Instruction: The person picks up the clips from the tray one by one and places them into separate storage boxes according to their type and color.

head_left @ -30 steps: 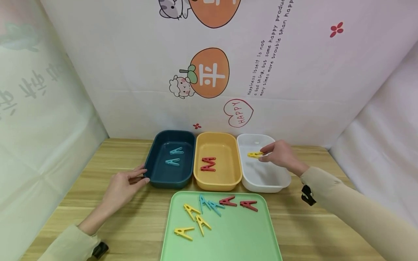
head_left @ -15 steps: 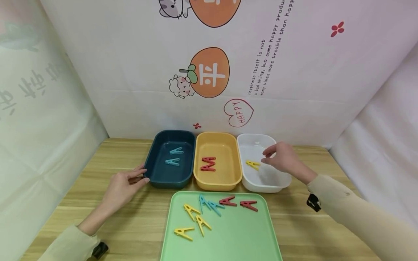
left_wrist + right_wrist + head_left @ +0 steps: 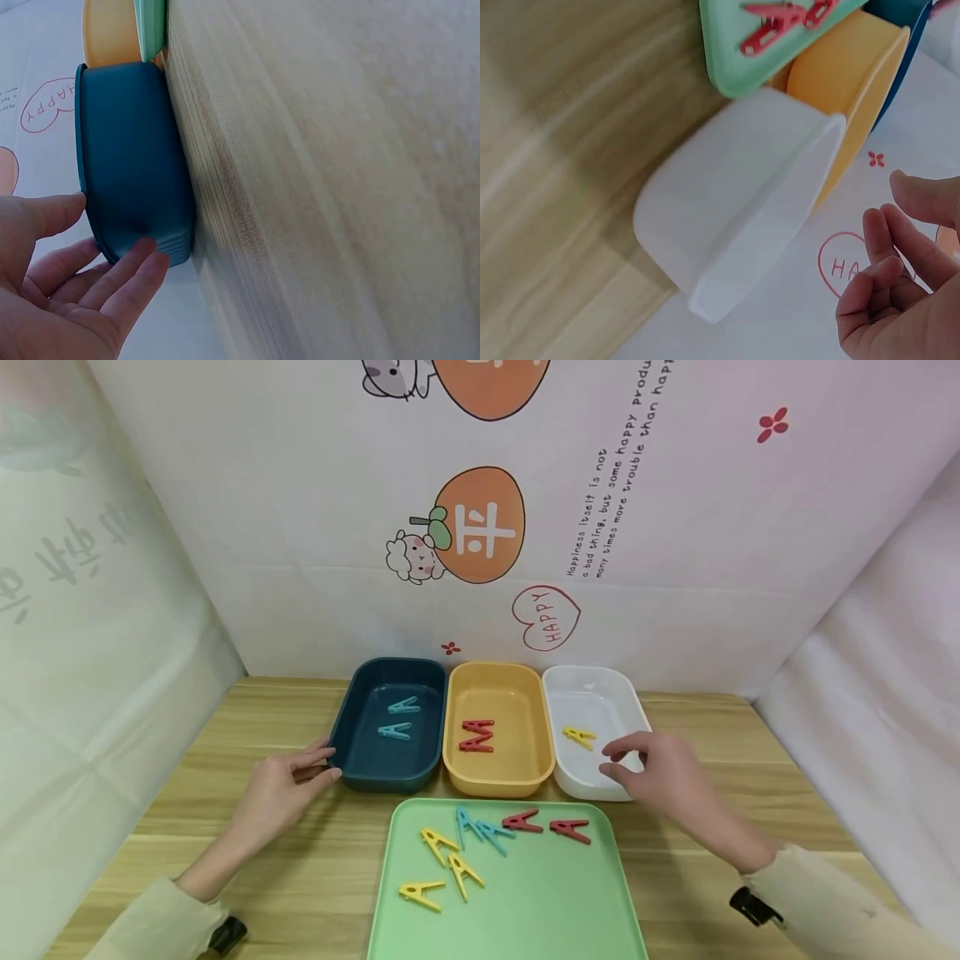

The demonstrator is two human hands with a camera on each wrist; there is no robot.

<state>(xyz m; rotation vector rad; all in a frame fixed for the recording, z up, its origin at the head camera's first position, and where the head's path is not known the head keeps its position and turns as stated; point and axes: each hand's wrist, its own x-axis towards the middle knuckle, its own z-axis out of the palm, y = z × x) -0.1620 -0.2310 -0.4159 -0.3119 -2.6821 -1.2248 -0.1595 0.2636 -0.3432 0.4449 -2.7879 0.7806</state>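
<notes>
1. Lay nearest on the wooden table (image 3: 750,777): green tray (image 3: 540,910), with loose yellow, blue and red pegs.
2. Stood behind it, side by side: dark blue bin (image 3: 352,760), orange bin (image 3: 495,777), white bin (image 3: 600,693).
3. Rested straight-fingered against the blue bin's near corner, holding nothing: left hand (image 3: 279,789).
4. Hovered over the white bin's near rim, fingers loosely curled, empty: right hand (image 3: 663,770).
5. Lay inside the white bin, apart from the fingers: yellow peg (image 3: 579,737).

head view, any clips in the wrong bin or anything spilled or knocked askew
Nothing stands out. The blue clips lie in the dark blue bin, the red clips in the yellow bin, one yellow clip in the white bin. All three bins sit level.
</notes>
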